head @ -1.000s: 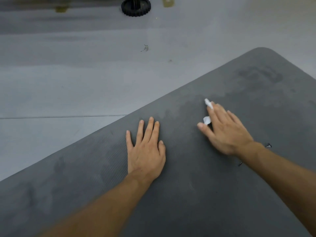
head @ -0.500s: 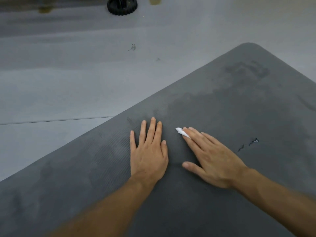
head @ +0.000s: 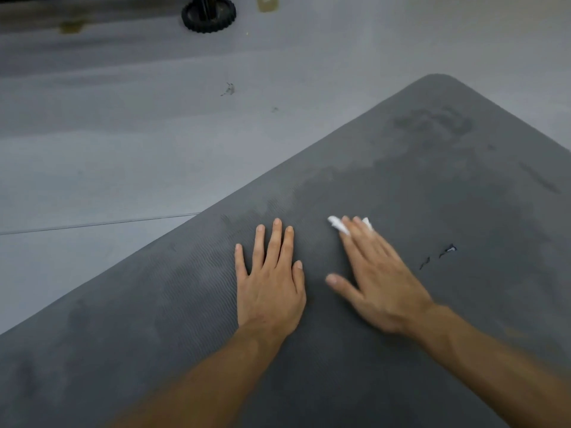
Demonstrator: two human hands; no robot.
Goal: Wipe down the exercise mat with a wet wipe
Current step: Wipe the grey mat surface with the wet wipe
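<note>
I see a grey floor (head: 123, 156) filling the upper left, with a thin seam (head: 92, 224) running across it and a small dark scuff (head: 228, 88) further back. At the top edge a black toothed wheel (head: 208, 17) is cut off by the frame, so I cannot tell what it belongs to. Beside it a tan patch (head: 267, 3) is also cropped and too blurred to identify.

A dark grey mat (head: 463, 186) lies on the floor, its rounded corner toward the upper right. Its right and near edges run out of view. Darker patches show along its far edge and near the corner.

My left hand (head: 270, 282) lies flat on the mat, palm down, fingers straight and close together, holding nothing.

My right hand (head: 377, 279) is just beside it, motion-blurred, fingers straight and thumb spread. It presses a white wipe (head: 336, 224) onto the mat. Most of the wipe is hidden under the fingers; only two bits poke out at the fingertips. Two small nicks (head: 448, 250) mark the mat to the right of this hand.
</note>
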